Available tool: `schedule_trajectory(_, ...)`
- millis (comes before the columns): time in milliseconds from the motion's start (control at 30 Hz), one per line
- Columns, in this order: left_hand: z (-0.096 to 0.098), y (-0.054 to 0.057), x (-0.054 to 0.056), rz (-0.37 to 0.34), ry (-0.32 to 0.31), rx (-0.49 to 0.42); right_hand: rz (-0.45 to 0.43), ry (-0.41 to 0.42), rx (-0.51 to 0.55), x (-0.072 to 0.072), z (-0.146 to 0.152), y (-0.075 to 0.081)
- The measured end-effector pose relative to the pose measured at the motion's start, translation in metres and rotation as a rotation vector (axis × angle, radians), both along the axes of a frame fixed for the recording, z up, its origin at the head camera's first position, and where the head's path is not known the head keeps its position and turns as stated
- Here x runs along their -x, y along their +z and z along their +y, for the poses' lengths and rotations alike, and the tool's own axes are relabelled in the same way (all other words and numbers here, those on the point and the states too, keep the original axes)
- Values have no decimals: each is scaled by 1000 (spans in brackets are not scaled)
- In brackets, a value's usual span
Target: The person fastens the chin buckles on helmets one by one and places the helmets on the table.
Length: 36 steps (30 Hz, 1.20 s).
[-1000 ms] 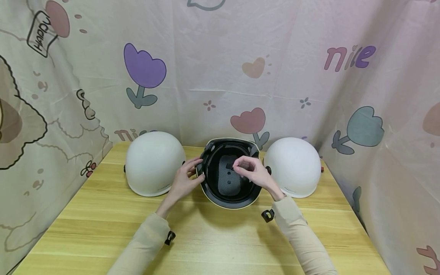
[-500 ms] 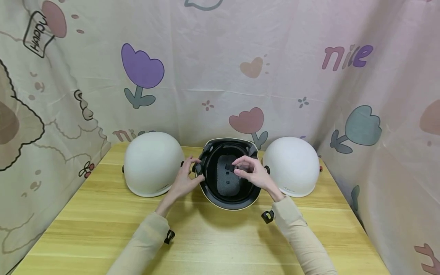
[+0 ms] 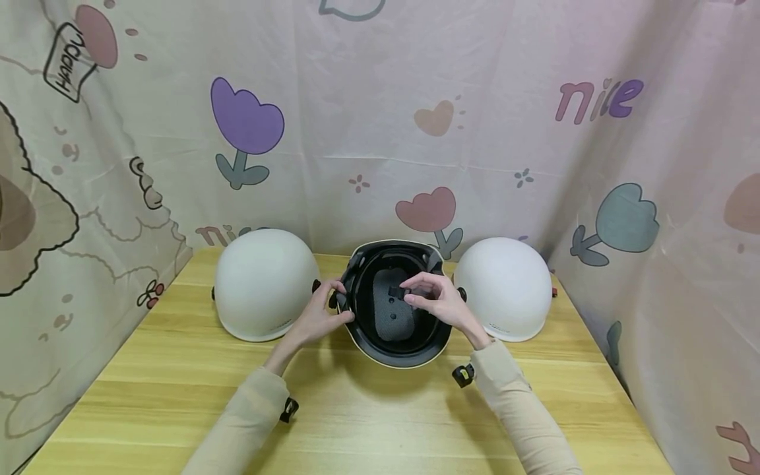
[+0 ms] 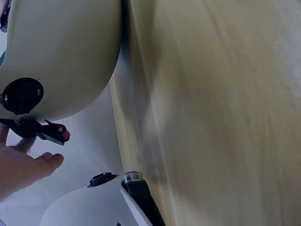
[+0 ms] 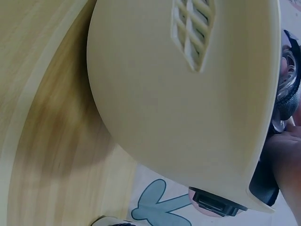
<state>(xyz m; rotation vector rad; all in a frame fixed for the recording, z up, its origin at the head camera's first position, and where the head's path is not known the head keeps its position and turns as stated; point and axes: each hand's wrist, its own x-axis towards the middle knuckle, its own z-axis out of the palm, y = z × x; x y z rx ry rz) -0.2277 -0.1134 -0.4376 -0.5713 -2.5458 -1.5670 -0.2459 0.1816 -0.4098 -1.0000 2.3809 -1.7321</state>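
Observation:
Upside down on the table lies a white helmet (image 3: 398, 353), its black lining facing up and a grey pad inside. The left hand (image 3: 317, 315) is at its left rim, thumb and fingers apart around a black chin strap (image 3: 341, 301). In the left wrist view this strap (image 4: 30, 127), with a red-tipped buckle, hangs close to the fingers; the thumb does not touch it. The right hand (image 3: 439, 300) pinches a dark strap piece (image 3: 396, 291) over the opening. The right wrist view shows a black strap (image 5: 289, 101) near its fingers, partly cut off; the helmet shell (image 5: 183, 113) hides much.
Two more white helmets stand dome up, one to the left (image 3: 266, 284) and one to the right (image 3: 503, 289), close beside the middle one. Behind the wooden table (image 3: 380, 422) hangs a printed curtain (image 3: 350, 119), which also covers both sides.
The left fingers have shifted slightly outward and down at the rim, and more of the black strap shows outside it. The right hand keeps nearly the same place; the helmet has tilted slightly.

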Motion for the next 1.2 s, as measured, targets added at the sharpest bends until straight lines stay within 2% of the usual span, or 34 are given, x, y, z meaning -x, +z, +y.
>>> schedule_trajectory(133,-1,0,-2,-4,25,20,3,-3,-2,0,-1,1)
schedule_trajectory(300,-3,3,-4,-55,33,60,2,-8,1,0,-2,2)
schedule_trajectory(567,-2,6,-7,-51,73,26,-2,-8,-4,-1,-3,2)
schedule_trajectory(733,-2,9,-9,-11,91,-42,-12,-11,-1,0,-3,1)
schedule_trajectory(1000,-3,10,-9,102,49,-163,-21,-26,11,0,-3,1)
schedule_trajectory(1200,-2,11,-8,155,34,-324,-26,-38,26,0,1,-4)
